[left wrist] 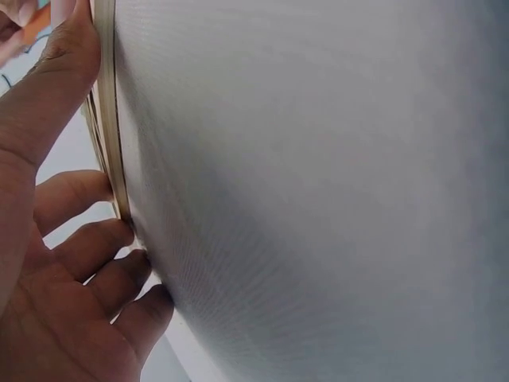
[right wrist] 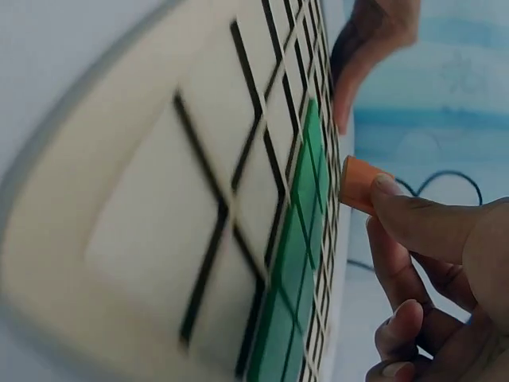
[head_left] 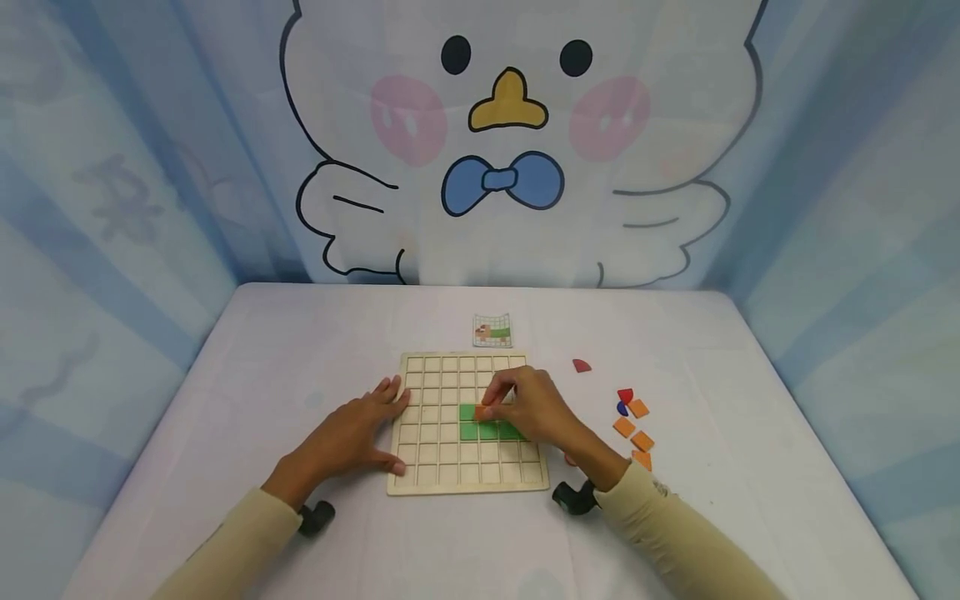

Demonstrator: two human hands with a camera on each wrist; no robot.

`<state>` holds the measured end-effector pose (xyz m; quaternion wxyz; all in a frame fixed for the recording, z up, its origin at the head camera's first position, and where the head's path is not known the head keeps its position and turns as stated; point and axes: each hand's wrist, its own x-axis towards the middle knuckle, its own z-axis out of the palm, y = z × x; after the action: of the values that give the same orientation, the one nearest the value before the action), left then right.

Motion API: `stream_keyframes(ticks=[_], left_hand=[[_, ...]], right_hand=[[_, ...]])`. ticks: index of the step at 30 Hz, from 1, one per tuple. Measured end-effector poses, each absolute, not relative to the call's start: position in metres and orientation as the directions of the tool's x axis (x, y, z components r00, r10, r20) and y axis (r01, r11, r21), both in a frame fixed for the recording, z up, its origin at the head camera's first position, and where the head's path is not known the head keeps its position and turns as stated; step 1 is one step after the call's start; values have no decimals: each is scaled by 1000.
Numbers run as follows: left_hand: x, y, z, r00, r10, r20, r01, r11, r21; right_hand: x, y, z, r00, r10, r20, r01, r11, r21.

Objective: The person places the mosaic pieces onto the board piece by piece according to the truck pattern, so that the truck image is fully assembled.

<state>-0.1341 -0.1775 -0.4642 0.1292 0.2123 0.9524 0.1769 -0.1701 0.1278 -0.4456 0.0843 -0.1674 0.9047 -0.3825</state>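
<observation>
A pale wooden grid board [head_left: 427, 482] lies on the table, with several green square tiles [head_left: 468, 431] set in its middle cells. Between thumb and fingertips, my right hand [head_left: 536, 406] pinches an orange tile [right wrist: 360, 183] close over the board, beside the upper green tile. My left hand [head_left: 345, 433] rests at the board's left edge with its fingers spread. In the left wrist view its thumb [left wrist: 60, 72] and fingertips touch the board's side, and the fingers are only slightly bent.
Several loose orange tiles [head_left: 624, 427] lie right of the board, with a red piece [head_left: 626, 394] and a blue piece [head_left: 622, 409] among them. Another red quarter-round piece [head_left: 581, 366] is farther back. Behind the board is a small picture card [head_left: 492, 331]. Printed curtains [head_left: 510, 242] enclose the table.
</observation>
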Motion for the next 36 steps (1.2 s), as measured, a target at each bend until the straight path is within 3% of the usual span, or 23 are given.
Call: stream_keyframes(ticks=[8,19,26,36], left_hand=[[-135,-178,-464,-875,451,-178,352,843,407],[-135,-178,-465,-873,458,-168,365,842,399],[-135,-178,-463,-875,455,-167,360,841,404],[-134,-176,-462,-879,448,-162,355,844,403]], right_hand=[[-166,90,-455,-886,-463,-20,-324,649,-688],[-162,80,-461,-854,-520,25,-431,679,-594],[-160,96,-457,-873,-488,14,-374,649,-663],[-160,156,-443,-958,-287,-25,-196,714,-672]])
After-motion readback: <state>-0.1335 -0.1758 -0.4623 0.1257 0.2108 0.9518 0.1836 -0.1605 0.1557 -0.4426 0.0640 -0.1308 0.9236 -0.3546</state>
